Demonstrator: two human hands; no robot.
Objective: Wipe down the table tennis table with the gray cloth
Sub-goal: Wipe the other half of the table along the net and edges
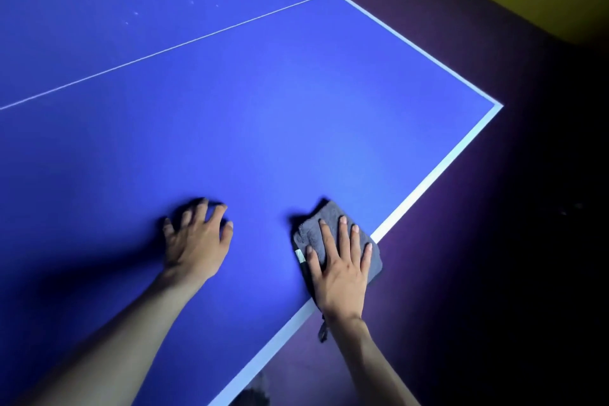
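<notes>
At table [230,109] edge, right hand [341,270] flat on gray cloth [313,227], overhanging

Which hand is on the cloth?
The right hand: its straight fingers press flat on the gray cloth at the table's white edge. The left hand rests on bare blue surface.

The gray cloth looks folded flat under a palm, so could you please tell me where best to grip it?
Grip the gray cloth at its bare far corner, coming from above; the right hand covers the rest, and its near side overhangs the table edge.
</notes>
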